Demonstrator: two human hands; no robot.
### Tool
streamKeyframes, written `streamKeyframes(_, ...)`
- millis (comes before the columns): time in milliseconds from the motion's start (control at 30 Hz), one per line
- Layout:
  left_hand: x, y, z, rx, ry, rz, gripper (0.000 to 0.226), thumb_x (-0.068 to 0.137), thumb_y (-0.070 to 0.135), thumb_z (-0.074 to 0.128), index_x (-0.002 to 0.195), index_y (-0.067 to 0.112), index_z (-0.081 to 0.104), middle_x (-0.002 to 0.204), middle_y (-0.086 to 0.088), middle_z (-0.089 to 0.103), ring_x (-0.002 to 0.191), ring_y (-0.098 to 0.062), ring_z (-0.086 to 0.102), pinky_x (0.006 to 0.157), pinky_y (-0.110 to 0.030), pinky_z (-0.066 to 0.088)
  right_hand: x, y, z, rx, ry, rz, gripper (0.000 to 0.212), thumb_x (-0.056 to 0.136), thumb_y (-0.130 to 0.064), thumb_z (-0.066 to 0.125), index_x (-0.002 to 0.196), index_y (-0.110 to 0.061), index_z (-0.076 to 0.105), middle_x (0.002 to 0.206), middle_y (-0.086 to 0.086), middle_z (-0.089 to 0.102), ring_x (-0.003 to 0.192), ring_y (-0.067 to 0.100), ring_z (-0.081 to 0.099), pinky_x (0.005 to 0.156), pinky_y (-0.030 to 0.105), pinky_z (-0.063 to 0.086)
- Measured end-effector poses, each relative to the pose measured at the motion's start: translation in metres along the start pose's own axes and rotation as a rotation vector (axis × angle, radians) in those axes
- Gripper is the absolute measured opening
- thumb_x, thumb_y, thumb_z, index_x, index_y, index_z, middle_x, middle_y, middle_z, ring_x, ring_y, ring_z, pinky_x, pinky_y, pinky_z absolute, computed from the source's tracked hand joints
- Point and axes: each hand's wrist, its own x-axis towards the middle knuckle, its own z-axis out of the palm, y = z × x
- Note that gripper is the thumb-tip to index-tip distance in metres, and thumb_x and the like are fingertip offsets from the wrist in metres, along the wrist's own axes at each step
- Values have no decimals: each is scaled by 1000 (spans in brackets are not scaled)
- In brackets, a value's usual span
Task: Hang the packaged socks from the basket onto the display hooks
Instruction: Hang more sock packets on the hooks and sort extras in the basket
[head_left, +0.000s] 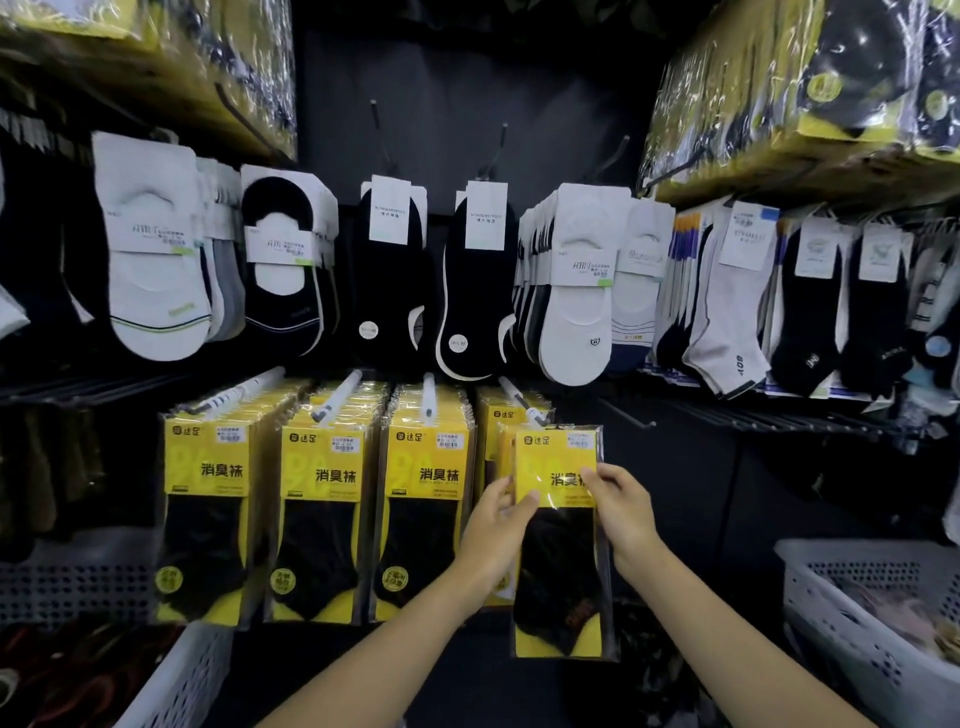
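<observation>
A yellow-and-black sock package (560, 566) hangs upright in front of the rightmost display hook (521, 401), its top edge at the hook's white tip. My left hand (493, 525) grips its left edge, thumb on the yellow card. My right hand (621, 512) pinches its right edge. Behind it, more packages of the same kind (496, 436) hang on that hook. Three further hooks to the left carry full rows of the same packages (322, 519). A white perforated basket (852, 618) stands at the lower right with some goods inside.
Loose ankle and no-show socks (571, 291) hang in a row above. Wrapped yellow stock fills the top shelves (810, 88). Another white basket (182, 680) sits at the lower left. Bare black hooks (623, 410) stick out to the right of the packages.
</observation>
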Motion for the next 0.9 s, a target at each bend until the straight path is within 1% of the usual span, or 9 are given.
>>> streamKeyframes(100,6,-9,-1,-7,55,6,59,95,37,51,147,24,25,124,7,57,105,-5,52,82,-18,40,9,4,12,-50,-26,-32,12,92,-12,61,99,-3,61,95,14,69,85,21,65,82,33,52)
streamKeyframes(200,12,-23,-2,-28,45,25,70,94,37,52,150,29,10,132,9,49,115,-6,48,96,-24,38,20,18,20,-45,-26,-9,13,91,-14,62,99,-4,62,97,14,70,85,20,65,80,30,53)
streamKeyframes(300,27,-36,-1,19,35,63,72,95,38,51,150,34,4,148,7,36,134,-10,35,113,-34,30,36,35,27,-2,10,36,23,88,-21,66,102,-3,64,96,12,70,88,20,66,79,29,53)
streamKeyframes(400,51,-41,0,57,59,64,71,95,43,47,150,37,2,155,8,21,143,-14,20,117,-41,23,56,47,38,-10,63,64,31,85,-28,69,101,-2,65,97,11,70,93,23,65,88,36,52)
streamKeyframes(567,98,-45,-2,113,115,7,70,95,50,41,150,37,0,159,3,13,145,-19,16,117,-42,21,89,58,55,-37,80,95,37,86,-32,68,101,1,66,102,13,68,97,23,63,90,35,49)
streamKeyframes(667,115,-47,-5,188,134,-29,70,94,54,39,150,38,-2,159,0,14,145,-23,17,116,-47,23,98,60,59,-47,50,107,36,88,-33,66,104,0,65,104,13,68,99,23,62,86,32,48)
streamKeyframes(767,116,-50,-5,225,129,-36,73,94,54,41,149,38,-4,160,1,8,146,-23,12,116,-48,21,95,61,54,-93,22,90,35,89,-34,64,107,-4,63,106,8,65,97,18,60,81,27,46)
streamKeyframes(833,107,-53,-5,230,120,-38,75,94,52,43,150,37,-4,160,2,5,147,-21,8,117,-48,19,83,60,45,-116,5,75,33,89,-34,63,109,-8,60,107,3,62,91,11,57,72,20,43)
streamKeyframes(900,92,-56,-5,220,108,-32,76,94,49,47,151,33,0,159,3,9,146,-19,11,117,-45,21,66,62,33,-128,-16,75,33,90,-31,62,115,-10,55,112,3,59,95,11,56,69,16,42)
